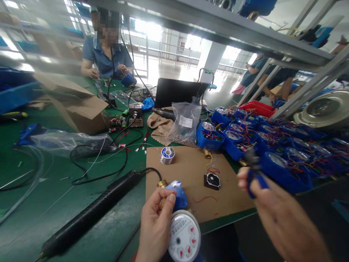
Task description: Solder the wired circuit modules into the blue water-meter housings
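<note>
My left hand [157,218] is closed, thumb and finger pinched together at a thin yellow wire [162,199]. Right beside it lies a water meter with a white dial [184,237] and red pointers. Behind my fingertips sits the meter's blue housing [180,196] with a brass fitting [162,183]. My right hand [277,211], smeared by motion, grips blue-handled pliers [257,181] over the right side of the cardboard. A small black module [212,181] with wires rests on the cardboard between the hands.
The cardboard sheet [190,166] carries a solder spool [167,155]. A black soldering iron [94,212] lies at left. Several blue meters [279,161] crowd the right. A plastic bag [186,123], a cloth [160,128] and an open box [78,108] stand behind. A co-worker [105,59] sits opposite.
</note>
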Available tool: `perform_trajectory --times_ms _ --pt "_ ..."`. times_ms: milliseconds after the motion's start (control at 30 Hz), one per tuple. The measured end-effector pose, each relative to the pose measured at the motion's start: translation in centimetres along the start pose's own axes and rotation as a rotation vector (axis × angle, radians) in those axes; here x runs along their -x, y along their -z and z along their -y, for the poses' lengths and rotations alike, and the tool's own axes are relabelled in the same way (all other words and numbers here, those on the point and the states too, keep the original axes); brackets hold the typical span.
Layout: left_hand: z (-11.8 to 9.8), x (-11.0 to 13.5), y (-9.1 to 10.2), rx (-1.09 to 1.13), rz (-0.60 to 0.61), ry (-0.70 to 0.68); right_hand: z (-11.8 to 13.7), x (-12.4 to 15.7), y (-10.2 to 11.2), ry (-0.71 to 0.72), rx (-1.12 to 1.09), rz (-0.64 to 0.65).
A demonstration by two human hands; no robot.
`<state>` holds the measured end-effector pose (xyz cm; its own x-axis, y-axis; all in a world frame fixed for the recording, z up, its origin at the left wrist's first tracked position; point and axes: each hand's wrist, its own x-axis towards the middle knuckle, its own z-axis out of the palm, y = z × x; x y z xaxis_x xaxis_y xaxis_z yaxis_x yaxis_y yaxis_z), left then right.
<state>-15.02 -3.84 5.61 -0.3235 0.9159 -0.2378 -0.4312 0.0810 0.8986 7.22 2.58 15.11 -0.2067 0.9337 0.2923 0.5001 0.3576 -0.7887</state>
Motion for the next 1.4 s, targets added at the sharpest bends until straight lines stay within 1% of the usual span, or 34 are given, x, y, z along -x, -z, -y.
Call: perform_trajectory --times_ms 67,167,233,400,500,700,800,867,900,1000,1033,1100,1133,1167,1200,1233,1333,1367,1400 --pt "-0.1 0.0 -0.2 -0.003 0.011 0.000 -0.2 1.4 -1.6 -0.048 -0.062 0.175" --pt "-0.3 -0.1 -0.7 -0.033 0.015 -0.026 -0.2 3.0 -3.8 -0.079 -0.166 0.350" --pt "-0.4 -0.1 -0.9 -0.065 0.016 -0.046 0.4 3.3 -4.5 -0.082 -0.205 0.412" --pt "-0.4 0.6 -1.2 -0.126 0.034 -0.078 2.5 2.8 -4.8 -0.128 -0.219 0.544" --pt "-0.2 1.0 -1.2 -0.124 0.030 -0.119 2.7 2.9 -5.0 -0.136 -0.195 0.575" --pt "0.6 0.6 -1.1 -0.198 -0.031 -0.210 2.0 3.5 -4.9 -0.111 -0.140 0.494" --pt "0.4 0.5 -0.9 -0.228 -0.035 -0.239 1.9 3.6 -4.6 -0.119 -0.129 0.510" --pt "0.0 0.5 -0.7 -0.302 -0.073 -0.342 1.8 3.6 -4.4 -0.098 -0.123 0.503" --pt "-0.2 0.6 -0.5 -0.361 -0.113 -0.431 1.7 3.7 -4.2 -0.082 -0.112 0.485" --pt "-0.6 0.7 0.2 -0.557 -0.246 -0.752 1.3 4.0 -3.7 -0.046 -0.064 0.407" --pt "-0.6 0.8 0.4 -0.605 -0.268 -0.843 1.2 4.1 -3.6 -0.044 -0.052 0.398" --pt "-0.3 1.2 0.8 -0.674 -0.252 -1.005 1.0 4.2 -3.4 -0.048 -0.037 0.385" --pt "-0.1 1.4 1.0 -0.679 -0.210 -1.060 0.9 4.3 -3.4 -0.051 -0.028 0.383" --pt "0.1 1.6 1.2 -0.645 -0.157 -1.074 0.7 4.2 -3.4 -0.051 -0.019 0.379" --pt "0.3 1.7 1.2 -0.575 -0.106 -1.024 0.6 4.2 -3.3 -0.050 -0.011 0.374" --pt "0.4 1.8 1.3 -0.474 -0.061 -0.904 0.5 4.2 -3.3 -0.049 -0.003 0.372" --pt "0.1 1.7 1.1 -0.177 0.018 -0.350 0.1 3.9 -3.2 -0.048 0.023 0.380" --pt "-0.2 1.5 1.0 -0.134 0.050 -0.210 0.1 3.7 -3.1 -0.050 0.033 0.382" --pt "-0.5 1.4 0.9 -0.111 0.089 -0.120 0.1 3.6 -3.1 -0.050 0.042 0.386"
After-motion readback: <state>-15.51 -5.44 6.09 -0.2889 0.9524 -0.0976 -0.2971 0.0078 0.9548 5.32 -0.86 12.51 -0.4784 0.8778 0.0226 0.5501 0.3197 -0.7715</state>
